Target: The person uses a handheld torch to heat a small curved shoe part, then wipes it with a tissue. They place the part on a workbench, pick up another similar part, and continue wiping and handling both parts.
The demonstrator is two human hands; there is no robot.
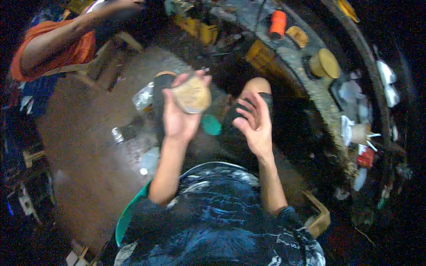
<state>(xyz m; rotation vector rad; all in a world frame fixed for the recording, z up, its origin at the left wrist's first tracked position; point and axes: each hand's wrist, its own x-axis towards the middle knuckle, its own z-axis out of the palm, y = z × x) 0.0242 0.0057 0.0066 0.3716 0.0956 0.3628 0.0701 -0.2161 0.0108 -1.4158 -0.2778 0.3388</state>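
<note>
A dim, cluttered workshop is filling the view, with a brownish floor (88, 146) spreading out on the person's left and a long curved grey surface (310, 84) bending along the right side. Another person in an orange top (62, 48) is sitting at the upper left, an arm stretching toward the top edge. On the surface an orange cylinder (278, 23) is standing near the far end, with a tan oval block (297, 35) just beside it and a round tan container (325, 64) lying tilted closer in; what it is holding cannot be told. White scraps and small tools are crowding the right rim of the surface, too blurred to name. A yellow crate (259, 55) is sitting below the surface edge. On the floor a small metal can (117, 134) is lying near the person's knees, and a teal disc (211, 125) is showing between the two arms. The left hand (177, 117) is clamping a round tan, flattish piece (191, 95), raised at chest height over the lap. The right hand (254, 122) is hanging open and empty, fingers spread, just beside the piece but apart from it. Free room is lying mostly over the floor to the left.
</note>
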